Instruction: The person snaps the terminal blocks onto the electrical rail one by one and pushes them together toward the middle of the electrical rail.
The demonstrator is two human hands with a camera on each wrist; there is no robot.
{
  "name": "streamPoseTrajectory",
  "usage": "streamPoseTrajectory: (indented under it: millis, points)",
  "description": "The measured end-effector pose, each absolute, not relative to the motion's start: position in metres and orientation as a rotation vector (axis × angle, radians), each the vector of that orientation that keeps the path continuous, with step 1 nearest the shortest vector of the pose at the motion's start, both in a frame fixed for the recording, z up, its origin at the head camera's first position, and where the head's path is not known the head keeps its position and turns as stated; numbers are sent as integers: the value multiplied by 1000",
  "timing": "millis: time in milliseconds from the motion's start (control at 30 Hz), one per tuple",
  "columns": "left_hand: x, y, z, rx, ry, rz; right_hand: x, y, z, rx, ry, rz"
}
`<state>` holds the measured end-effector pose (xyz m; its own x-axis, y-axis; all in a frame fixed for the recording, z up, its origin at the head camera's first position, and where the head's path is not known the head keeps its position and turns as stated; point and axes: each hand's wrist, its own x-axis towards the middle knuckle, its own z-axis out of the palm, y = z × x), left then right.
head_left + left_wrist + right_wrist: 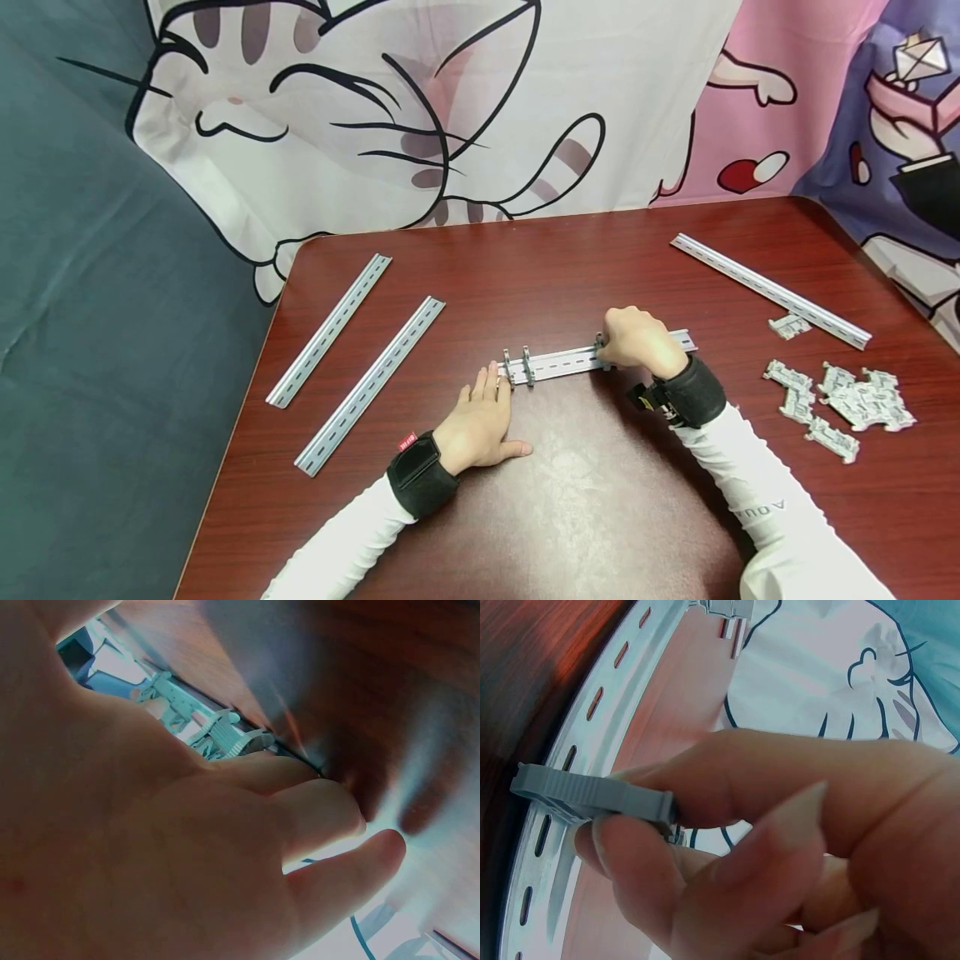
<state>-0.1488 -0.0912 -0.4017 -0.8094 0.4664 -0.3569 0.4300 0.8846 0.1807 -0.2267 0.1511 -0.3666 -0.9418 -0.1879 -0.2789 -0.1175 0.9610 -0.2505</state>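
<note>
A slotted metal mounting rail point(562, 363) lies across the middle of the table. Against its left end rest the straight fingers of my left hand point(477, 425), palm down and thumb spread. Just right of those fingertips, two grey end clips point(528, 365) stand upright across the rail. Farther right, my right hand point(641, 342) pinches another grey clip point(592, 793) between thumb and fingers. In the right wrist view this clip sits across the slotted rail point(592, 705). Whether it is latched onto both rail edges cannot be told. The left wrist view shows my left fingers point(322, 817) extended.
Two more slotted rails point(370, 385) lie slanted at the left. Another rail point(772, 290) lies at the back right, with a single clip point(790, 325) beside it. Several loose clips point(862, 398) are clustered at the right. A printed curtain point(480, 108) hangs behind the table.
</note>
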Motion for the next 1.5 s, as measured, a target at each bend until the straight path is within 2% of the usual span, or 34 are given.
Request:
streamPoseTrajectory:
  millis: [367, 567, 800, 900, 1100, 1500]
  points:
    - [-149, -92, -401, 649, 2665, 126, -226, 147, -362, -250, 2789, -366]
    - [-148, -93, -402, 643, 2658, 148, -219, 143, -355, -207, 3030, -401]
    - [-148, -92, -401, 651, 2662, 118, -204, 99, -366, -511, 3011, -503]
    - [-148, -91, -401, 658, 2661, 110, -199, 81, -373, -558, 2985, -464]
    - [-149, -89, -401, 668, 2652, 90, -196, 63, -386, -498, 3085, -395]
    - [-149, -90, -402, 653, 2655, 91, -198, 58, -388, -427, 3119, -364]
